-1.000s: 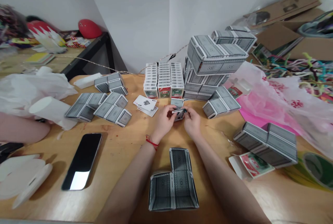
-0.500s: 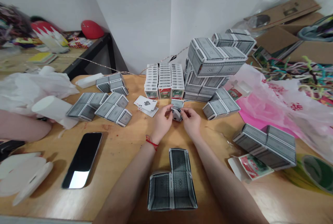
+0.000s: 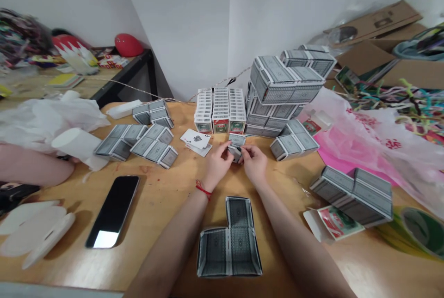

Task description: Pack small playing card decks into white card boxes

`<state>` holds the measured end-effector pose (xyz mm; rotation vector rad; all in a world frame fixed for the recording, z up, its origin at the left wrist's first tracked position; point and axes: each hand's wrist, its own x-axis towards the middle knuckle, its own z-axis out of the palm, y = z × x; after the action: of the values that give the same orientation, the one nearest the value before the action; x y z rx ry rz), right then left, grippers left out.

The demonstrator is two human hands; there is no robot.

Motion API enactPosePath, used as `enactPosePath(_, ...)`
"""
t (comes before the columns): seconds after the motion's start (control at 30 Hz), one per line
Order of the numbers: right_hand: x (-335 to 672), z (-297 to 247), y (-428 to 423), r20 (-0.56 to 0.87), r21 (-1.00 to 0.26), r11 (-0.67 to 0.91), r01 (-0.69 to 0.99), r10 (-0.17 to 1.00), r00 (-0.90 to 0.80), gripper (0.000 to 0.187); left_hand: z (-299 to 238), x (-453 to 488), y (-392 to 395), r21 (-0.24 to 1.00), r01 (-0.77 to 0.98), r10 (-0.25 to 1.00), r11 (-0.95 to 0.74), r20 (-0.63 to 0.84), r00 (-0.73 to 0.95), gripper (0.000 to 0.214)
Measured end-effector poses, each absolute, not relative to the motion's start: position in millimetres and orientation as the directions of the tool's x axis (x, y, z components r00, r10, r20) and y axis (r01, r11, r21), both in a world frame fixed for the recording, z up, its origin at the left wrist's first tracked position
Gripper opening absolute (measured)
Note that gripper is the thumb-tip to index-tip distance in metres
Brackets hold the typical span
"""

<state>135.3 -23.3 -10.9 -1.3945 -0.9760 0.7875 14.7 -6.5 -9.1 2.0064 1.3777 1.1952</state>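
Both my hands pinch a small piece made of folded playing cards (image 3: 236, 151) at the middle of the table. My left hand (image 3: 218, 163), with a red string bracelet at the wrist, grips its left side. On its right side, the fingers of my right hand (image 3: 255, 161) are closed. Just beyond the fingertips, a patterned grey card back (image 3: 237, 139) shows. Loose playing cards (image 3: 196, 140), the top one a spade face up, lie left of my hands. Between my forearms sits an L-shaped block of folded cards (image 3: 229, 242).
Boxed card decks (image 3: 221, 108) stand in rows at the back, beside a tall stack of card blocks (image 3: 277, 85). More card blocks (image 3: 154, 144) lie left. A phone (image 3: 113, 212), an opened card box (image 3: 338, 222), pink plastic (image 3: 350, 134) and green tape (image 3: 423, 228) lie around.
The view has shifted slightly. The card piece between my fingers has turned, so its white face with dark pips now shows less and grey backing more.
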Motion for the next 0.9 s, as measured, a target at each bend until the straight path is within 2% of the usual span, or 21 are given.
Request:
enactPosePath(0.23,135.4,-15.0,-22.2,0.065,-0.997,0.039,0.067,0.897,0.438,0.024,-4.2,10.2,-3.9,0.719,0.550,0.893,-0.425,0.432,0.125,0.036)
enactPosePath(0.33,137.4,-16.2,-21.9,0.071,-0.995,0.034,0.091,0.896,0.438,0.024,-0.9,10.0,-5.2,0.738,0.502,0.886,-0.452,0.435,0.158,0.036)
enactPosePath(0.47,138.5,-17.6,-22.3,0.155,-0.978,0.077,0.196,0.894,0.420,0.022,2.0,12.0,-7.9,0.759,0.442,0.878,-0.478,0.429,0.213,0.031)
enactPosePath(0.63,135.6,-16.3,-25.6,0.262,-0.940,0.168,0.297,0.913,0.313,0.019,-1.0,12.3,-6.5,0.745,0.486,0.888,-0.456,0.421,0.188,0.014)
enactPosePath(0.9,137.2,-13.0,-28.7,0.331,-0.910,0.204,0.361,0.881,0.339,0.020,-5.8,12.6,-7.2,0.707,0.543,0.886,-0.453,0.424,0.187,0.014)
